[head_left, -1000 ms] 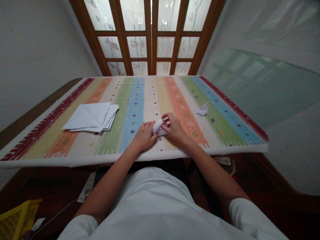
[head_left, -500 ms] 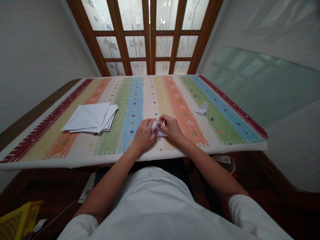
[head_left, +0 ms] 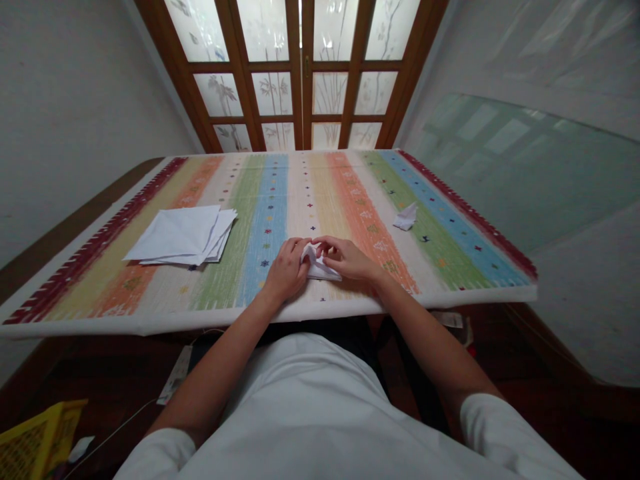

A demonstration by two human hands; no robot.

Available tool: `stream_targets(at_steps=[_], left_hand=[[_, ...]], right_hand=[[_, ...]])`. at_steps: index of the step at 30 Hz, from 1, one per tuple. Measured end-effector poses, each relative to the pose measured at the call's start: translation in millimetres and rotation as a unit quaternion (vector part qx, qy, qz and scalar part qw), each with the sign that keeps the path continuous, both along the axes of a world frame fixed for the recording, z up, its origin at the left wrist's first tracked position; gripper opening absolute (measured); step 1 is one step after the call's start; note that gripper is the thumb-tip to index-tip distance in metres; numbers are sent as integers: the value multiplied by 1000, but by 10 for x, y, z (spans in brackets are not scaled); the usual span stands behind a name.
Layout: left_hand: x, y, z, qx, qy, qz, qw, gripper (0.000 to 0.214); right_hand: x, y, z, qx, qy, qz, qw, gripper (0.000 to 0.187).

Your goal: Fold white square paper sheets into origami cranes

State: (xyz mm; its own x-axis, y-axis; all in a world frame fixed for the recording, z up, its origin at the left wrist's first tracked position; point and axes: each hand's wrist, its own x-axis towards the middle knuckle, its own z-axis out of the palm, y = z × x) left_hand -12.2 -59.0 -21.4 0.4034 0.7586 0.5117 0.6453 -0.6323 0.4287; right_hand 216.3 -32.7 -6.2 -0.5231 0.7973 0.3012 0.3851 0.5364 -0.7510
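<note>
A folded white paper piece (head_left: 319,267) lies on the striped woven rug (head_left: 265,227), near its front edge. My left hand (head_left: 287,271) pinches its left side, and my right hand (head_left: 347,259) holds its upper right side with the fingertips. Part of the paper is hidden by my fingers, and a pointed flap runs out to the lower right beneath my right hand. To the left of my hands lies a loose stack of white paper sheets (head_left: 180,236). A small folded white paper (head_left: 405,217) rests on the green stripe to the right.
The rug covers a board with a white front edge (head_left: 320,308). Frosted glass doors (head_left: 300,73) stand beyond it. Below the board are a dark wooden surface, a thin cable, and a yellow box (head_left: 40,433) at the lower left.
My right hand has shifted to the right and flattened over the paper. The paper's pointed flap now shows more at the lower right, and my left hand stays almost in place.
</note>
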Motion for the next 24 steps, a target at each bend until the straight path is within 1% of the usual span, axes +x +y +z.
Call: stream_targets(at_steps=[2, 5, 8, 11, 15, 17, 20, 24], left_hand=[[2, -4, 9, 0, 2, -3, 1000, 45], [-1, -14, 24, 1, 4, -13, 1000, 46], [-8, -28, 39, 1, 3, -28, 1000, 45], [-11, -40, 51, 3, 2, -38, 999, 43], [-4, -43, 57, 9, 24, -50, 998, 43], [-1, -34, 53, 11, 26, -40, 999, 35], [-9, -15, 42, 8, 15, -22, 1000, 23], [-23, -4, 39, 10, -5, -4, 1000, 25]], right_hand=[[10, 29, -3, -17, 6, -18, 1000, 38], [-6, 87, -18, -10, 18, -47, 999, 25], [-32, 141, -22, -16, 20, -52, 998, 16], [-53, 174, -9, -48, 10, -46, 998, 15], [-81, 190, 4, -66, 10, -41, 997, 13], [-92, 186, 6, -78, 19, -34, 996, 13], [-87, 162, 19, -133, 48, -15, 990, 18], [-52, 112, 57, -233, 86, 2, 969, 27]])
